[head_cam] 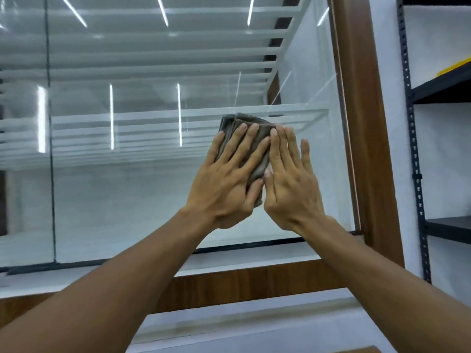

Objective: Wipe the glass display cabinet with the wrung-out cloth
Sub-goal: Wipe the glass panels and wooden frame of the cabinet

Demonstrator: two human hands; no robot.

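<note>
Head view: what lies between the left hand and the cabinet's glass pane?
The folded grey cloth lies between them: the left hand presses it flat against the glass pane with spread fingers. The head view shows this.

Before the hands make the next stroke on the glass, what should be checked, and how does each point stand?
1. Folded cloth flat against the glass pane: ok.
2. Straight fingers of the left hand press the cloth: ok.
3. Whole right hand on the cloth: not ok; its outer fingers seem to lie on bare glass.
4. Room leftward for a stroke: ok; the wooden frame is close on the right.
5. Cloth wrung enough: cannot tell.
6. Streaks on the glass: cannot tell; reflections hide them.
</note>
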